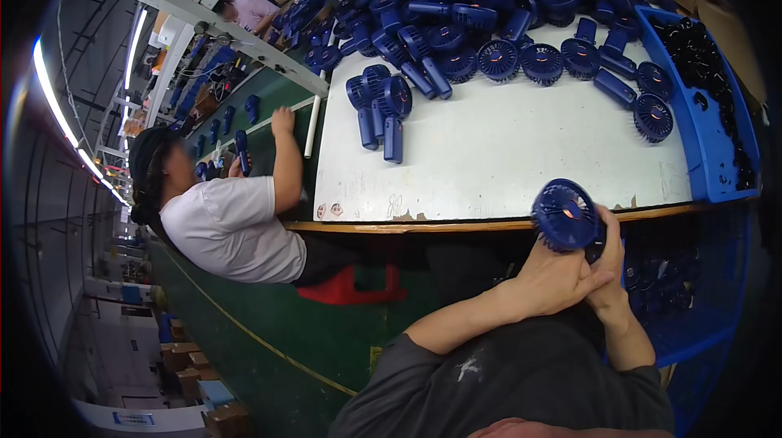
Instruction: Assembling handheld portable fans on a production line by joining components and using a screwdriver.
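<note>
In front of my chest, just off the table's near edge, I hold a dark blue handheld fan (565, 215) with its round grille facing up. My left hand (552, 279) is closed around it below the head, hiding most of the handle. On the other side, my right hand (607, 263) grips it, with fingers reaching up beside the grille's rim. Nearby on the white tabletop (489, 165), a small group of similar fans (380, 104) lies toward the left. A large heap of blue fans (472, 14) covers the table's far part.
At the table's right end stands a blue bin (692, 112) of small black parts. Beneath the table on my right, a blue crate (684, 344) holds dark pieces. To my left a co-worker (228, 210) sits on a red stool (350, 287) beside a green conveyor (236, 116) carrying fans.
</note>
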`<state>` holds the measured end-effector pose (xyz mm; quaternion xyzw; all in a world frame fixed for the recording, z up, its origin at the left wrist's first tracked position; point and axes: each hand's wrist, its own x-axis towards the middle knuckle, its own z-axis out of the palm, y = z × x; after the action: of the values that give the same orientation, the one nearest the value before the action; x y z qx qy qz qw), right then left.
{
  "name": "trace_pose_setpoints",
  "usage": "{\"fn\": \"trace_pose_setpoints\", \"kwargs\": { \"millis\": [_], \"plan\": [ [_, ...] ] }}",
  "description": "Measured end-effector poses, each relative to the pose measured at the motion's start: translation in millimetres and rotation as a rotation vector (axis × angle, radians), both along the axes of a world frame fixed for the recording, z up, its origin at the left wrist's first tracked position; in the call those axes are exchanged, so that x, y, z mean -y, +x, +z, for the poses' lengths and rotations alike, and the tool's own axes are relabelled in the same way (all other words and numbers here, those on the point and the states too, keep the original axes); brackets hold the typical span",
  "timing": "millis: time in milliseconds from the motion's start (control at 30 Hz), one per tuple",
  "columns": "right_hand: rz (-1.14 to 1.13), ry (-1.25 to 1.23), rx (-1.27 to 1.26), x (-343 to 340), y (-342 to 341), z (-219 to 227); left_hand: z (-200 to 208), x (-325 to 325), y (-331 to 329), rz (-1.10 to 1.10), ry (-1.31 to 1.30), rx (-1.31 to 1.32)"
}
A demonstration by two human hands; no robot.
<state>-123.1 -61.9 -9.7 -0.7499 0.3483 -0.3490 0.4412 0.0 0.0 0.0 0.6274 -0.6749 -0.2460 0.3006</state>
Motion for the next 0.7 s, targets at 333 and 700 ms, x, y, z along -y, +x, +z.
{"fn": "trace_pose_setpoints", "kwargs": {
  "millis": [333,700],
  "plan": [
    [-0.333,0.474,0.195,-22,-121,-96,29,40,153,0.503,-0.388,0.345],
    [-0.767,0.359,-0.951,16,-327,-311,-6,6,277,0.932,0.022,0.476]
  ]
}}
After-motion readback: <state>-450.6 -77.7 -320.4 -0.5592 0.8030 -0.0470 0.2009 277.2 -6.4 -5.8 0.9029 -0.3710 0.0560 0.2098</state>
